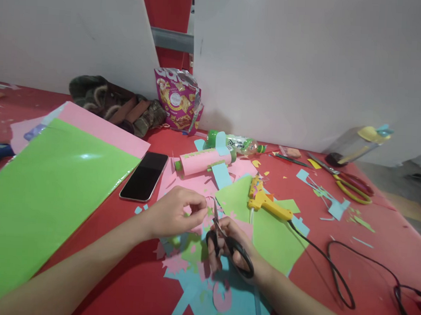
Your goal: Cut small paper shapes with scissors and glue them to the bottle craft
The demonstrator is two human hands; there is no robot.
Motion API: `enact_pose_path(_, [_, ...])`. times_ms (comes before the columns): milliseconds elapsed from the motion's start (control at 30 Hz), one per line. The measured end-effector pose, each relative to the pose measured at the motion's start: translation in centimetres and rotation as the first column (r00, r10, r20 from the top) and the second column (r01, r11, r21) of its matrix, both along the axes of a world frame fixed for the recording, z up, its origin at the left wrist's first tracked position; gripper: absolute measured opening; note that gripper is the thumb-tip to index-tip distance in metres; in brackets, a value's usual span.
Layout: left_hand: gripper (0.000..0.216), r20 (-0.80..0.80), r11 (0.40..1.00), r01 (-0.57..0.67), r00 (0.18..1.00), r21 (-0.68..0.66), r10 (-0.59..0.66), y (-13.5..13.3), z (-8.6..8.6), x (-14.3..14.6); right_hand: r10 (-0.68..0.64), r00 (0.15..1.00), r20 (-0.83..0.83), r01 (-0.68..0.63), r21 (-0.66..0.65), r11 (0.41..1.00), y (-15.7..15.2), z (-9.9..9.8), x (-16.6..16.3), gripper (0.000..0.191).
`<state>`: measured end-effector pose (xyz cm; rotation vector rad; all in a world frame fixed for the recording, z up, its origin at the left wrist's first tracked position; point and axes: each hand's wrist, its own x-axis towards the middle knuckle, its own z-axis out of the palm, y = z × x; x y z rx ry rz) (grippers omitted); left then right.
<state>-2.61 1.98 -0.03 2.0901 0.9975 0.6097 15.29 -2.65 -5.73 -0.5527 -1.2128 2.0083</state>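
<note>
Black-handled scissors (pixel 238 254) are in my right hand (pixel 237 237), with the fingers through the loops and the blades pointing up and away. Beside the blade tips, my left hand (pixel 178 210) is closed in a pinch. A thin, pale curved sliver shows near its fingertips, but I cannot make out what is held. Below both hands lie blue paper (pixel 202 295), small pink star-shaped cutouts (pixel 176 262) and a pink paper ring (pixel 222 296). Just beyond them, a pink paper-wrapped bottle (pixel 205 162) lies on its side.
A yellow glue gun (pixel 268 201) rests on green paper, its black cord (pixel 338 279) looping right. To the left are a phone (pixel 145 176) and large green sheets (pixel 51 190). At the back stand a snack bag (pixel 180 98) and a green-capped bottle (pixel 238 144); red-and-yellow-handled scissors (pixel 353 187) lie right.
</note>
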Motion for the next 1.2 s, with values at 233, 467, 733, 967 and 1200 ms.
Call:
enact_pose_path(233, [0.021,0.002,1.000,-0.002,1.000,0.015,0.002,0.05,0.07,0.01,-0.016,1.000,-0.020,0.016,0.011,1.000,0.10,0.08,-0.11,0.048])
enact_pose_path(467, [0.022,0.001,1.000,0.005,1.000,0.022,-0.005,-0.10,0.20,-0.08,-0.009,1.000,-0.016,0.009,0.015,1.000,0.06,0.12,-0.06,0.047])
enact_pose_path(733, [0.021,0.011,1.000,0.010,1.000,0.002,-0.010,0.08,0.24,-0.21,-0.019,1.000,-0.004,0.019,0.040,0.999,0.00,0.01,-0.06,0.049])
enact_pose_path(967, [0.019,-0.018,0.996,0.005,1.000,-0.087,-0.007,0.20,0.51,-0.24,-0.007,0.999,0.047,0.005,0.038,0.999,0.01,0.09,0.04,0.052])
enact_pose_path(1200, [0.018,-0.016,0.982,0.001,1.000,-0.189,-0.004,0.13,0.61,-0.21,0.001,0.998,0.062,-0.005,0.056,0.998,0.21,0.41,-0.08,0.054])
